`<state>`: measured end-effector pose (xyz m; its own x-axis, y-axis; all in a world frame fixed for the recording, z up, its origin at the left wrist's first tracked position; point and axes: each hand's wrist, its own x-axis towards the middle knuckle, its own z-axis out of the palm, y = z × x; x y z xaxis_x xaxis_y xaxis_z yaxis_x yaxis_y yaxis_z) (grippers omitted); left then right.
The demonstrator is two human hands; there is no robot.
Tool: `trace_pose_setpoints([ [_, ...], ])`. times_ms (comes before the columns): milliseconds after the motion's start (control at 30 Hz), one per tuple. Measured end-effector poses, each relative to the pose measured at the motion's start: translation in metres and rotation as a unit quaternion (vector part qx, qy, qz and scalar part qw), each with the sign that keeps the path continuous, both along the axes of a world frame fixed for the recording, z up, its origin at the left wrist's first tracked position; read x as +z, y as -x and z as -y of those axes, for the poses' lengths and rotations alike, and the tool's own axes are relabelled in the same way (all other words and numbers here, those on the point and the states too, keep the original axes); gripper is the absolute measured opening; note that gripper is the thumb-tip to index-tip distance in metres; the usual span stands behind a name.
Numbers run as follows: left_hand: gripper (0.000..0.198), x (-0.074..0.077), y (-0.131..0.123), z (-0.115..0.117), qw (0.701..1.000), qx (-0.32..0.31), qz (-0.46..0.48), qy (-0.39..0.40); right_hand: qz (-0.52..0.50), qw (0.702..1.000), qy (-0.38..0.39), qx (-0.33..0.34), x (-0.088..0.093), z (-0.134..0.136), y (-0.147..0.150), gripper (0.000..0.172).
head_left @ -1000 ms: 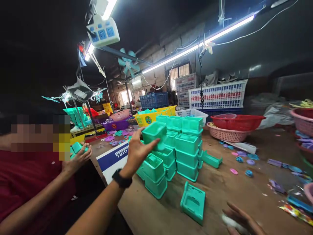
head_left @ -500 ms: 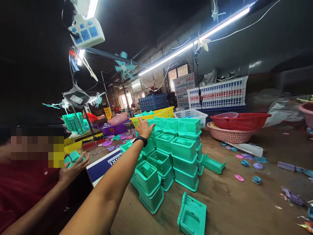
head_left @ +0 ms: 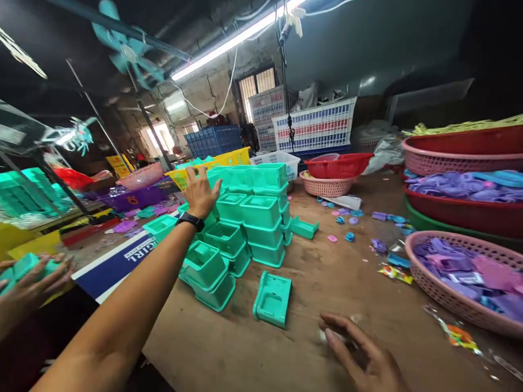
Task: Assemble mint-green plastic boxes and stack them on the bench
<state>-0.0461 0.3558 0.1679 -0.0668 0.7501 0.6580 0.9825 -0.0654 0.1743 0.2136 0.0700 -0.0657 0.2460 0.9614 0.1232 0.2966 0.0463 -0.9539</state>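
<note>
My left hand is stretched far out over the stacks of green plastic boxes, fingers spread, holding nothing I can see, resting near the back row of the stack. A black watch is on that wrist. My right hand hovers low over the brown table with fingers apart and empty, just right of a single green box lying on its side. A short two-box stack stands nearest me.
A co-worker's hands at the left hold a green piece. Pink baskets of purple parts and red basins stand at the right. Small coloured parts litter the table. Crates line the back wall.
The view has swung right and down. My left hand let go of the green box it held a second ago and stays stretched over the stacks. My right hand has come back into view.
</note>
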Motion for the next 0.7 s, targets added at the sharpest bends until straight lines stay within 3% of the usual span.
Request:
trace_pose_setpoints([
  [100, 0.037, -0.021, -0.006, 0.029, 0.991, -0.117, 0.010, -0.064, 0.035, 0.999, 0.007, -0.035, 0.006, -0.003, -0.008, 0.046],
  [167, 0.029, -0.044, -0.012, 0.057, 0.974, -0.206, 0.023, -0.086, 0.080, 0.996, 0.022, -0.015, 0.012, -0.014, -0.020, 0.048],
  [300, 0.021, -0.099, -0.021, 0.117, 0.946, -0.316, 0.073, -0.010, 0.285, 0.956, 0.039, 0.057, 0.028, -0.070, -0.052, 0.039],
  [467, 0.019, -0.172, -0.029, 0.169, 0.923, -0.356, 0.099, 0.111, 0.387, 0.922, 0.024, 0.016, 0.036, -0.166, -0.056, 0.040],
  [600, 0.033, -0.234, -0.044, 0.185, 0.927, -0.369, 0.036, 0.059, 0.451, 0.892, 0.027, -0.007, 0.025, -0.217, -0.038, 0.048],
  [700, 0.030, -0.268, -0.059, 0.185, 0.930, -0.366, -0.028, -0.010, 0.491, 0.870, 0.029, -0.012, 0.013, -0.236, -0.033, 0.046],
])
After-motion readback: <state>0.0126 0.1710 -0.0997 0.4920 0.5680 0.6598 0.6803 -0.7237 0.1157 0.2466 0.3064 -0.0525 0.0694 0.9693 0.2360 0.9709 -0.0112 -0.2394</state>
